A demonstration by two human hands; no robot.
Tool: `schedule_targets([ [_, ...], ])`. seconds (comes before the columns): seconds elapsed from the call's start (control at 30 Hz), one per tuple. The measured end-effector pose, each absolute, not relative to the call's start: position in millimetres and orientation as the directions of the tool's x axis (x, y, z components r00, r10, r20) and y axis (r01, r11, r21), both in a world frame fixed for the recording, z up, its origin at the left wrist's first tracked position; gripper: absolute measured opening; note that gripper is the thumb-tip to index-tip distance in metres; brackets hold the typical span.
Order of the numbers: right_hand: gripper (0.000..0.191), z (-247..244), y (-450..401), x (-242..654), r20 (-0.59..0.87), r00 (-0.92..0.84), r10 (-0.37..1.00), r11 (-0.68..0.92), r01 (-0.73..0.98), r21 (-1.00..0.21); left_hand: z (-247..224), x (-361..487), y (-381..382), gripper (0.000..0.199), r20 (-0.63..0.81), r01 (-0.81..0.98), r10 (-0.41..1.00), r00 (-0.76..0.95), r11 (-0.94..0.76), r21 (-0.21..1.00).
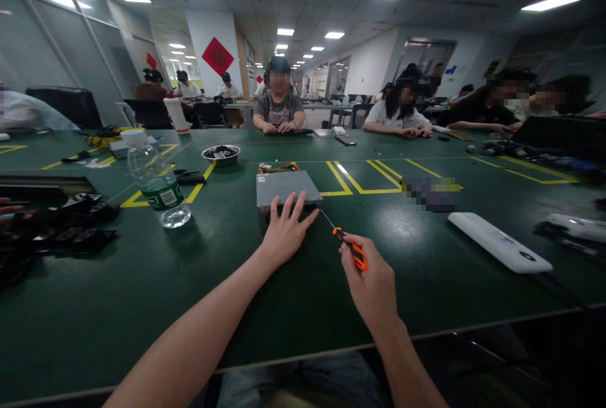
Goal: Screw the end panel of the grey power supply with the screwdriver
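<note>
A grey metal box (284, 186) with coloured wires (279, 168) at its back sits on the green table (199, 313). My left hand (287, 231) rests on the box's top and near edge, its fingers spread. In my right hand (372, 275) is a screwdriver (358, 256) with an orange and black handle. Its thin shaft points up and left, and the tip is close to the box's right front corner. Whether the tip touches the box, I cannot tell.
A water bottle (163, 187) and a metal bowl (221, 155) stand left of the box. Black parts (71, 231) lie at far left. On the right are a white device (497, 240) and a blurred item (428, 193). A person (279, 108) sits opposite.
</note>
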State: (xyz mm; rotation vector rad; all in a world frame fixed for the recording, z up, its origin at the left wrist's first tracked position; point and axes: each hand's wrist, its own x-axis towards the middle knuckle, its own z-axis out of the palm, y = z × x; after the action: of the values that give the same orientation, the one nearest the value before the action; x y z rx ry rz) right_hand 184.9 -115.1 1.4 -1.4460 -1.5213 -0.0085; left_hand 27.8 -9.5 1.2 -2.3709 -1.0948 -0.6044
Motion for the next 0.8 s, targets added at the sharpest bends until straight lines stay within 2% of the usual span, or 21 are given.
schedule_targets([
  [0.6,0.019,0.6,-114.7,185.1,0.667,0.190,0.721,0.328,0.754,-0.569,0.6,30.1,-10.0,0.053,0.561,0.800,0.599,0.571,-0.560,-0.216],
  [0.7,0.017,1.2,-114.0,184.1,0.696,0.132,0.706,0.350,0.789,-0.505,-0.1,30.3,-10.0,0.053,0.560,0.800,0.601,0.571,-0.561,-0.213],
  [0.8,0.017,2.9,-113.8,183.8,0.722,0.021,0.692,0.378,0.842,-0.386,-1.4,31.4,-9.7,0.053,0.566,0.804,0.601,0.565,-0.556,-0.212],
])
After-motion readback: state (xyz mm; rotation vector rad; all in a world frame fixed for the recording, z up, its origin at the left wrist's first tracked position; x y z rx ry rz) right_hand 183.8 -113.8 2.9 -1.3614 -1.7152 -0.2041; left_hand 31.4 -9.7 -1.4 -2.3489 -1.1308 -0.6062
